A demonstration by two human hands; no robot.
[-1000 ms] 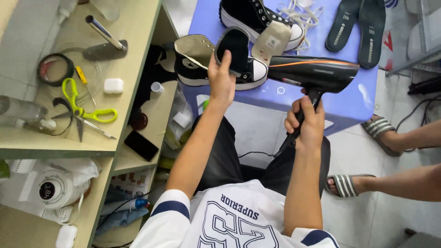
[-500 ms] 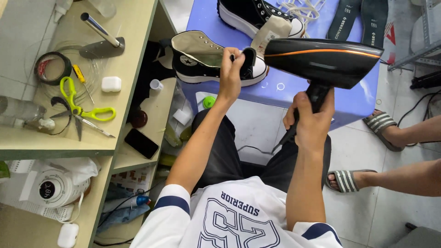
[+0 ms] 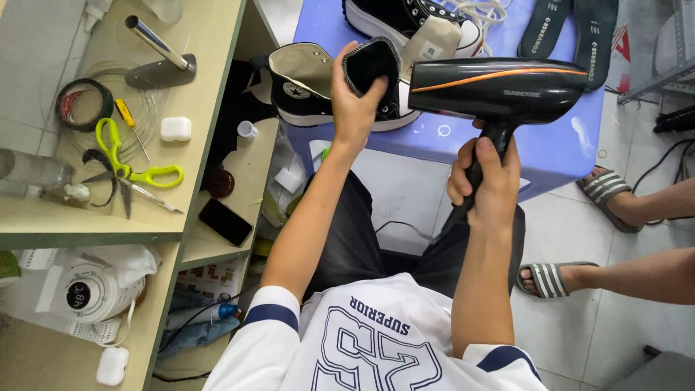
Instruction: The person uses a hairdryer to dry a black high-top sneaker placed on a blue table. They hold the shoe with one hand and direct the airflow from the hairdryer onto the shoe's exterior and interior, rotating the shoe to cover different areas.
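Black plastic fills the right hand (image 3: 483,185), which is wrapped tight round the handle of a black hair dryer (image 3: 499,90) with an orange stripe; its barrel lies level above the blue table (image 3: 557,148), nozzle pointing toward the shoe. Just beyond, the left hand (image 3: 355,108) is clamped on the raised tongue of a black high-top shoe (image 3: 304,90), thumb on one face and fingers behind the other. That shoe lies on its side at the table's near left corner, its pale lining open toward the shelves. Behind it on the table stands a second black shoe (image 3: 405,18) with a white sole and loose white laces, and beside that, toward the table's far right, lie two dark insoles (image 3: 572,29). Left of the table, a wooden shelf (image 3: 210,87) carries yellow-handled scissors (image 3: 130,170), a roll of tape (image 3: 79,105) and a small white case (image 3: 175,129). Right of the table, another person's sandalled feet (image 3: 615,195) rest on the tiled floor.
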